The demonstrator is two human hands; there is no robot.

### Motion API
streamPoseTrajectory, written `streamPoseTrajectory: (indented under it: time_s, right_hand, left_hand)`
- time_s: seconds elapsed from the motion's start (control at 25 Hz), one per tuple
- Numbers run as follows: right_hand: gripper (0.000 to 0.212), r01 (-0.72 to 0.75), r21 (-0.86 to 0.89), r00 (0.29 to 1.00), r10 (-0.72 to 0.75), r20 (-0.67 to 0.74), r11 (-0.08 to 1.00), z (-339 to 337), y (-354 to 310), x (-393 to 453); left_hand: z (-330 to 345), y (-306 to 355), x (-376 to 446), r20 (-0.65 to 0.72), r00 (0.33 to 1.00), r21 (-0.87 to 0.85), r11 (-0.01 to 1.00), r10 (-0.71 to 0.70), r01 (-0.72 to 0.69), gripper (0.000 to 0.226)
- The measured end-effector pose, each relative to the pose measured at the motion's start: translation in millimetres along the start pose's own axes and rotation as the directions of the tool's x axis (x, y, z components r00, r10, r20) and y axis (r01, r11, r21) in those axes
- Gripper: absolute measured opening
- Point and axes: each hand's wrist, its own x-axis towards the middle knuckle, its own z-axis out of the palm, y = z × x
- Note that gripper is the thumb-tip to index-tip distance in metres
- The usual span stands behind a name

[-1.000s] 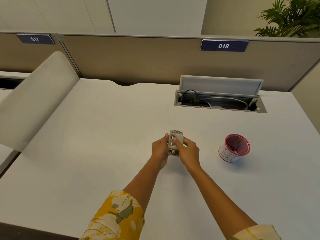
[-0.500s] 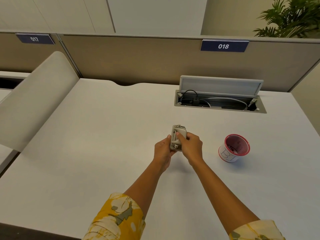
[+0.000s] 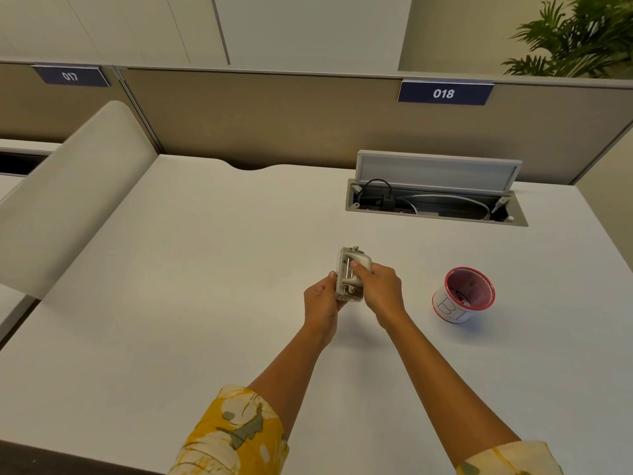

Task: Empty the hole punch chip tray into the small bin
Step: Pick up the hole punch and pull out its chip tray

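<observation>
Hole punch (image 3: 351, 274) higher now, lengthwise away.

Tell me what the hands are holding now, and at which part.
Both hold the hole punch above the desk: the left hand grips its near left edge, the right hand wraps its right side, thumb on the lever.

Hole punch (image 3: 352, 274) higher, nearer bin (image 3: 463, 296).

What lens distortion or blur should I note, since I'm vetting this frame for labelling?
Head view: wide-angle bending bows the partition top edge and stretches the forearms; lighting is soft, with a faint shadow under the hands; the hole punch and small bin look sharp; no obvious glare.
</observation>
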Motion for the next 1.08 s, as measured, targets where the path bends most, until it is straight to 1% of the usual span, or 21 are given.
streamPoseTrajectory:
  time_s: [0.12, 0.24, 0.36, 0.48, 0.56, 0.64, 0.72, 0.88, 1.0, 1.04, 1.08]
  right_hand:
    - [0.026, -0.029, 0.011, 0.999, 0.028, 0.023, 1.0, -2, -2, 1]
    - [0.029, -0.08, 0.07, 0.994, 0.075, 0.074, 0.994, -5, -3, 2]
    - [0.026, -0.147, 0.149, 0.976, 0.118, 0.183, 0.978, -8, -1, 4]
    - [0.027, -0.234, 0.291, 0.94, 0.139, 0.312, 0.928, -14, 2, 7]
    - [0.028, -0.31, 0.422, 0.918, 0.154, 0.365, 0.852, -20, 6, 9]
    - [0.029, -0.396, 0.57, 0.898, 0.174, 0.404, 0.72, -28, 10, 12]
    - [0.029, -0.459, 0.663, 0.875, 0.172, 0.452, 0.591, -37, 13, 14]
    - [0.047, -0.545, 0.742, 0.826, 0.095, 0.556, 0.392, -52, 26, 11]
    - [0.047, -0.565, 0.788, 0.822, 0.086, 0.563, 0.245, -56, 37, 5]
    - [0.045, -0.56, 0.796, 0.828, 0.112, 0.55, 0.229, -57, 42, 4]
    - [0.042, -0.556, 0.796, 0.831, 0.149, 0.536, 0.238, -57, 48, 3]
  left_hand:
    - [-2, 0, 1, -0.003, 1.0, 0.028, 1.0, 0.007, -0.007, 0.037]
    - [-2, 3, 2, -0.036, 0.999, 0.062, 0.998, 0.017, -0.015, 0.036]
    - [-2, 4, 3, -0.048, 0.999, 0.077, 0.997, 0.025, -0.021, 0.035]
    - [-5, 3, 6, -0.062, 0.998, 0.077, 0.997, 0.023, -0.018, 0.035]
    - [-6, 2, 7, -0.093, 0.996, 0.084, 0.996, 0.009, -0.001, 0.034]
    - [-7, 2, 8, -0.126, 0.992, 0.095, 0.995, -0.006, 0.018, 0.032]
    - [-7, 1, 9, -0.146, 0.989, 0.108, 0.994, -0.013, 0.029, 0.031]
    - [-10, 0, 13, -0.183, 0.983, 0.136, 0.99, -0.023, 0.048, 0.031]
    - [-14, 0, 16, -0.223, 0.975, 0.138, 0.99, -0.01, 0.041, 0.032]
    - [-15, 0, 18, -0.23, 0.973, 0.134, 0.99, -0.007, 0.039, 0.033]
    - [-16, 0, 19, -0.234, 0.972, 0.131, 0.991, -0.007, 0.039, 0.032]
